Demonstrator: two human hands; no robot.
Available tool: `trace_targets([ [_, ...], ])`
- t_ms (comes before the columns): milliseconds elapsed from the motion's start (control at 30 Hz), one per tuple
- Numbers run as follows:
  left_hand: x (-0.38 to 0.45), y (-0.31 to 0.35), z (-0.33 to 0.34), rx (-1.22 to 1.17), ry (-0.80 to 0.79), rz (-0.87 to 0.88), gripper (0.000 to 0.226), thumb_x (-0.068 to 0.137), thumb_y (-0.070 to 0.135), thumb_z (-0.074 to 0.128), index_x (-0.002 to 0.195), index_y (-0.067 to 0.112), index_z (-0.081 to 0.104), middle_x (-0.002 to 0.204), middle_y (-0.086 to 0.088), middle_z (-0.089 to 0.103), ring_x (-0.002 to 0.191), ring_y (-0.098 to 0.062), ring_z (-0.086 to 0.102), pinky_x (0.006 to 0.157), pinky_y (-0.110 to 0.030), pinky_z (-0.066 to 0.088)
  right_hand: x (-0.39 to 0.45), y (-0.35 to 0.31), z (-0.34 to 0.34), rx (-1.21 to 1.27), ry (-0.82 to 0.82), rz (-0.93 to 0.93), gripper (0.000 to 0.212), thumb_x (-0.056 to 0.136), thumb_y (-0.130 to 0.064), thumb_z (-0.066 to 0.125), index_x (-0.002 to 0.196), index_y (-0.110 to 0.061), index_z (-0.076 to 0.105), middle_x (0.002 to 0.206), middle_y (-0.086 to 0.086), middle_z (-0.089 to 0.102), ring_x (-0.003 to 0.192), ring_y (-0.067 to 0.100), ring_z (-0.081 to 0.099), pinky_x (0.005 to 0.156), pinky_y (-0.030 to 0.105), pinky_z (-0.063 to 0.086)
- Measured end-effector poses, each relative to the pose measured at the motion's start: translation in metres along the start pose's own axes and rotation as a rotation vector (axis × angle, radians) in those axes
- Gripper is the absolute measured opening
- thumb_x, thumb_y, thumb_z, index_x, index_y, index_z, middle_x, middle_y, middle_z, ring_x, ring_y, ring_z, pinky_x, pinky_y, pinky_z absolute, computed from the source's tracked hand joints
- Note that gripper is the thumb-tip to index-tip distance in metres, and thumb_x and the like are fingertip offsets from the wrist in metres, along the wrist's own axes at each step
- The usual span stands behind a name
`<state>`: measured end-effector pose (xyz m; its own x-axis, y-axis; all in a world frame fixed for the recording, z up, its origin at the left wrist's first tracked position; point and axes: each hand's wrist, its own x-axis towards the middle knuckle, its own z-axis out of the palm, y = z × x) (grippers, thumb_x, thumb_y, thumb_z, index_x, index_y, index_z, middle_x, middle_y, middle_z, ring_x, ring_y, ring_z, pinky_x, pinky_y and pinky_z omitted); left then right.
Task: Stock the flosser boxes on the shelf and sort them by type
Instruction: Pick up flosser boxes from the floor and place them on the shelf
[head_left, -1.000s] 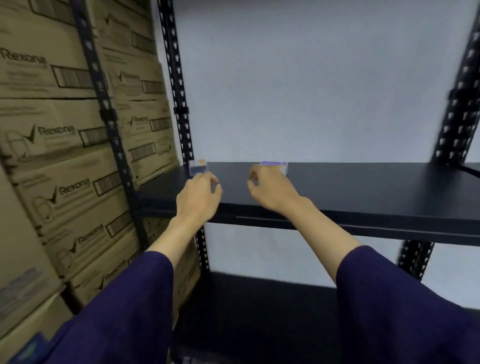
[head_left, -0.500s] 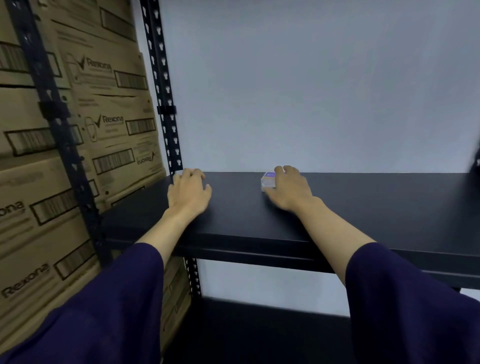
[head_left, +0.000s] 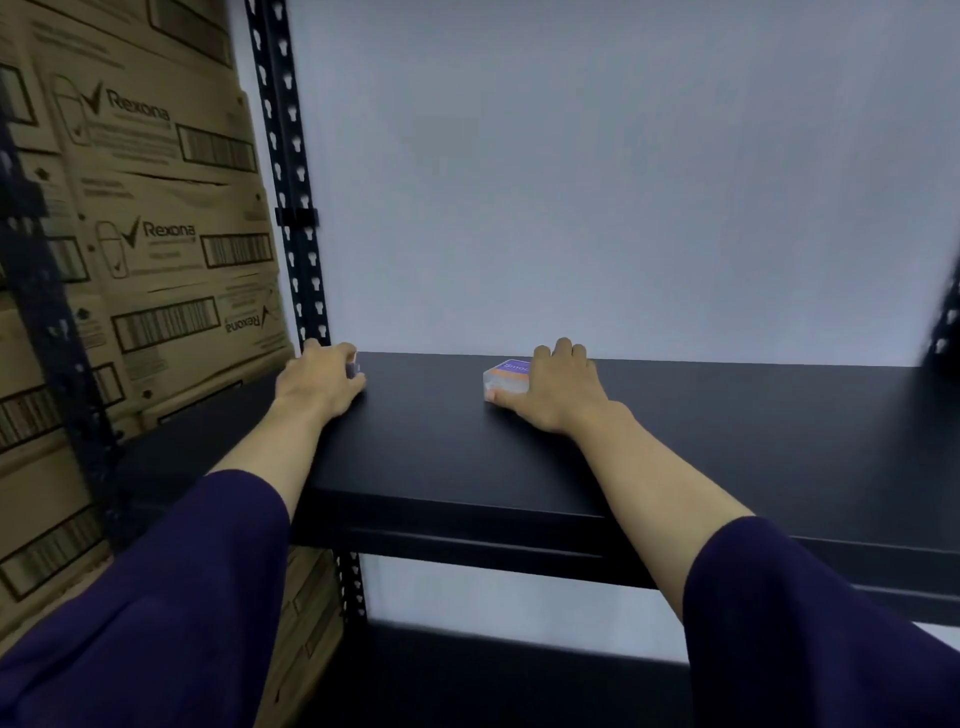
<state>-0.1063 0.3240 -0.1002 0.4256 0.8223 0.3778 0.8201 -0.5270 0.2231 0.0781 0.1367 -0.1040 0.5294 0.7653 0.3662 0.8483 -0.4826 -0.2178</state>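
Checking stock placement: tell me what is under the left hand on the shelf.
Under the left hand only a small purple-edged corner of a box shows, on the black shelf by the upright. The hand covers the rest, so its type cannot be told.

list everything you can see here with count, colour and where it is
flosser box with purple label: 1, clear with purple and orange top, flat on the shelf near its back, under the right hand
second small box: 1, mostly hidden, a purplish edge shows, at the shelf's back left corner under the left hand
shelf: 1, black, across the middle of the view
shelf uprights: black perforated posts, at the shelf's left back corner; another blurred at the right edge
cardboard cartons: several, brown with Rexona print and barcodes, stacked at left
wall: pale grey, behind the shelf
sleeves: 2, dark purple, bottom corners
hands: left hand covers the hidden box; right hand grips the labelled box
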Motion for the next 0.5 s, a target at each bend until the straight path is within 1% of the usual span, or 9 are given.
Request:
trace_targets([
  [100,-0.01,0.008,-0.008,-0.143,-0.024,0.005,0.045,0.087,0.037,0.061,0.13,0.026,0.056,0.129,-0.014,0.048,0.115,-0.04,0.053,0.093,-0.042,0.045,-0.002,-0.002,-0.003,0.066,-0.003,-0.016,0.077,0.081,-0.065,0.057,0.125,-0.002,0.046,0.125,0.014,0.045,0.117,0.03,0.042,0.095,0.035,0.036],
  [200,-0.033,0.029,-0.017,-0.265,-0.073,0.083,0.044,0.082,0.039,0.064,0.125,0.031,0.059,0.131,-0.008,0.046,0.119,-0.036,0.051,0.094,-0.04,0.042,-0.006,-0.004,-0.006,0.07,0.002,-0.022,0.073,0.08,-0.064,0.058,0.119,-0.003,0.049,0.121,0.013,0.053,0.113,0.03,0.046,0.089,0.034,0.037],
  [267,-0.051,0.043,-0.019,-0.251,-0.106,0.112,0.046,0.08,0.041,0.062,0.125,0.035,0.056,0.131,-0.004,0.042,0.118,-0.034,0.051,0.094,-0.04,0.041,-0.01,-0.004,-0.007,0.06,0.011,-0.024,0.071,0.081,-0.064,0.057,0.118,-0.004,0.049,0.12,0.013,0.055,0.113,0.03,0.046,0.09,0.035,0.037],
  [333,-0.066,0.057,-0.018,-0.197,-0.108,0.105,0.049,0.082,0.046,0.057,0.13,0.037,0.05,0.133,-0.002,0.037,0.119,-0.033,0.05,0.094,-0.04,0.039,-0.014,-0.004,-0.007,0.04,0.025,-0.029,0.069,0.082,-0.064,0.055,0.12,-0.007,0.049,0.122,0.013,0.055,0.114,0.031,0.046,0.094,0.037,0.037],
  [433,-0.076,0.077,-0.017,-0.125,-0.085,0.088,0.052,0.086,0.055,0.048,0.134,0.036,0.045,0.136,-0.006,0.035,0.124,-0.036,0.044,0.098,-0.042,0.036,-0.018,-0.005,-0.006,0.021,0.023,-0.024,0.063,0.086,-0.062,0.049,0.128,-0.016,0.048,0.127,0.013,0.054,0.118,0.032,0.044,0.098,0.04,0.035],
  [500,-0.077,0.083,-0.014,-0.059,-0.103,0.089,0.053,0.09,0.057,0.043,0.14,0.036,0.041,0.142,-0.01,0.037,0.127,-0.037,0.04,0.101,-0.043,0.035,-0.022,-0.005,-0.007,0.002,0.007,-0.014,0.058,0.089,-0.06,0.045,0.135,-0.024,0.046,0.132,0.013,0.052,0.122,0.033,0.042,0.101,0.041,0.032],
])
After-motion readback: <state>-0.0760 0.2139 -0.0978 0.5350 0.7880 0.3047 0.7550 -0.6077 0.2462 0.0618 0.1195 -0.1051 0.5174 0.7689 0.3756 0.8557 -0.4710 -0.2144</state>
